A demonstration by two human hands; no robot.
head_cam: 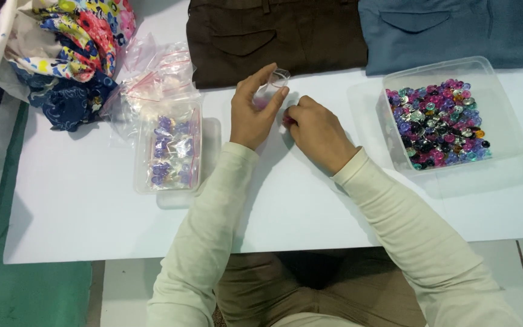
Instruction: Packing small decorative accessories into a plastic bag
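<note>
At the near edge of a white tabletop [92, 230], a person in cream sleeves works with both hands close together at the centre. The left hand [250, 112] grasps a small clear plastic bag [272, 86], tilted, between thumb and fingers. The right hand [316, 130], just beside it, is curled with its fingertips pinched on something small and pink, too small to tell. To the left lies a clear rectangular tub [169, 151] holding zip bags of purple beads, with empty red-striped zip bags [158, 69] heaped behind it. To the right sits a clear square container [449, 115] of mixed pink, purple and green beads. Along the far edge lie folded brown trousers [273, 33], folded blue trousers [449, 27] and floral cloth [68, 42].
</note>
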